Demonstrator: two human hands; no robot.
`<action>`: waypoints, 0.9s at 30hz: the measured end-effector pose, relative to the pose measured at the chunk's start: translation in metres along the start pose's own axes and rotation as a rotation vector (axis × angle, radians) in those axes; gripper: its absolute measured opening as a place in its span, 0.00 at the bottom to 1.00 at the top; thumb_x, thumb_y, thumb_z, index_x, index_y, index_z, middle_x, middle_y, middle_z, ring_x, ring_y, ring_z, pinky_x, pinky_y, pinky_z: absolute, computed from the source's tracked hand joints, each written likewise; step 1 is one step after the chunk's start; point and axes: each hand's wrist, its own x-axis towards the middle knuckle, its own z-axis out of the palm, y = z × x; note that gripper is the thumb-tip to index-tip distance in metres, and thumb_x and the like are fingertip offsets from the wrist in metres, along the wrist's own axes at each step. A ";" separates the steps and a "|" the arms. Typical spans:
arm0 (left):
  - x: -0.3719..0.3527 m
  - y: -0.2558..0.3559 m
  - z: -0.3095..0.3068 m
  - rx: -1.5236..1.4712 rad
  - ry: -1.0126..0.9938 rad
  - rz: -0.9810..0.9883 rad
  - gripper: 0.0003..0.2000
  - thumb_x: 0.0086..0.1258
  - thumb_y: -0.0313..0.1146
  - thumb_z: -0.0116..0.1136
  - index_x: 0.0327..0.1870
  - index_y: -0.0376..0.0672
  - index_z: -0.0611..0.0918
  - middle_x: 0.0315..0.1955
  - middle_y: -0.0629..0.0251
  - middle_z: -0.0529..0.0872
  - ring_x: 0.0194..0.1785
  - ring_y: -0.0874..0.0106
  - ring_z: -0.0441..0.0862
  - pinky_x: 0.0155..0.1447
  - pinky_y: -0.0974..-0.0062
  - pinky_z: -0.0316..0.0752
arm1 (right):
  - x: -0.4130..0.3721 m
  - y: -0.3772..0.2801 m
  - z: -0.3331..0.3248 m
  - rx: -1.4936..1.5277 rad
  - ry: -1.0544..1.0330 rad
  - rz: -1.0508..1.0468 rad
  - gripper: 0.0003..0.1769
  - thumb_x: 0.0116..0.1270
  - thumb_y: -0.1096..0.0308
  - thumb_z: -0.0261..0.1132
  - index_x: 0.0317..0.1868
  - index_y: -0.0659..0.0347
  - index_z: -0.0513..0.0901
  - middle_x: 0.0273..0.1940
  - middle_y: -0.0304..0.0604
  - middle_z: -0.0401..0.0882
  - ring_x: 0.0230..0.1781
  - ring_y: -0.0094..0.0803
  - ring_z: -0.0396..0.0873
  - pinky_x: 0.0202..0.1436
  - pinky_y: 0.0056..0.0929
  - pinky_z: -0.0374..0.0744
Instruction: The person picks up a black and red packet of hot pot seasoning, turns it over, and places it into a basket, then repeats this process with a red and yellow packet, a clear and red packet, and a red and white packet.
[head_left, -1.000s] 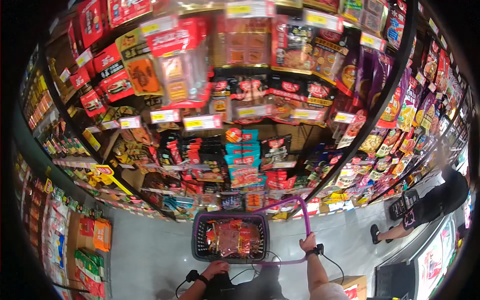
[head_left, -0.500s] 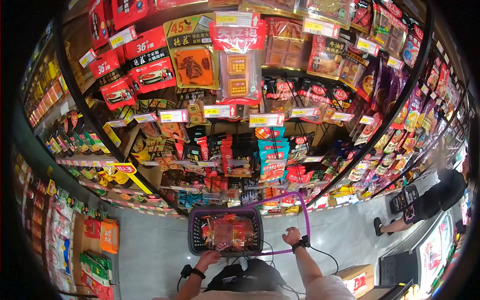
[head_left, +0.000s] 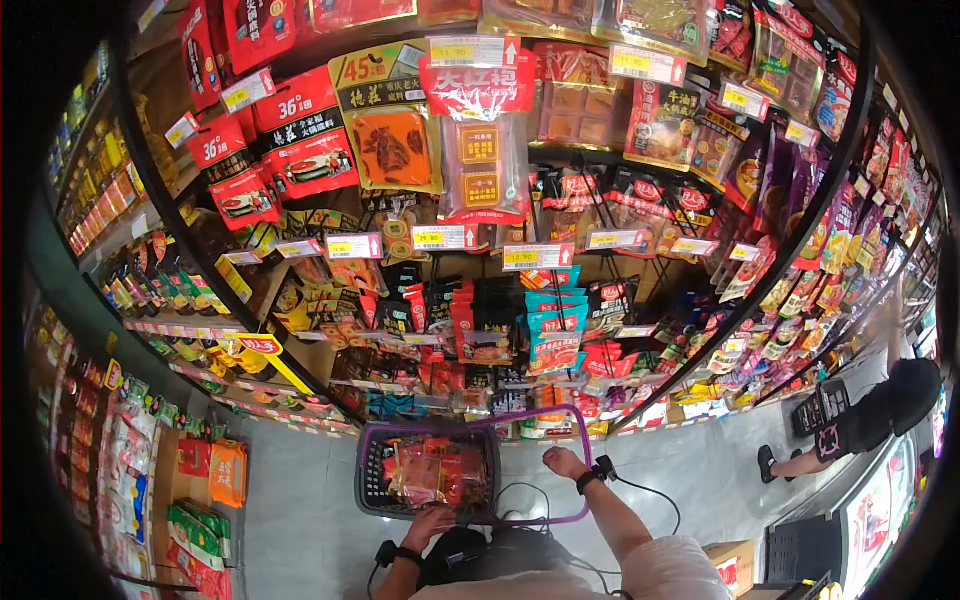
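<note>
A dark shopping basket (head_left: 372, 490) with a purple handle (head_left: 588, 470) is low in front of me, above the grey floor. Red and clear packets (head_left: 440, 470) of hotpot seasoning lie heaped inside it. My left hand (head_left: 430, 522) is at the basket's near rim, fingers stretched along the edge beside the packets. Within the handle's loop, right of the basket, my right hand (head_left: 563, 461) has its fingers curled in, and nothing shows in them. Both wrists carry dark bands with cables.
Hanging seasoning packs (head_left: 480, 160) with price tags fill the curved shelf ahead. At the right, a person in dark clothes (head_left: 885, 405) stands beside a black basket (head_left: 820, 408). Left are stacked bags (head_left: 200, 530); a cardboard box (head_left: 735, 565) stands lower right.
The basket has shifted left in view, its handle loop too. My right hand has moved a little left and up, its fingers more curled. The shelf sits slightly lower in view.
</note>
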 end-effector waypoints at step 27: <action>-0.005 0.202 0.056 0.166 -0.376 0.267 0.13 0.77 0.38 0.47 0.51 0.38 0.78 0.49 0.61 0.83 0.53 0.70 0.81 0.56 0.73 0.75 | 0.103 -0.414 -0.374 0.489 0.950 -0.615 0.15 0.67 0.67 0.64 0.50 0.68 0.77 0.35 0.40 0.81 0.33 0.21 0.78 0.36 0.22 0.78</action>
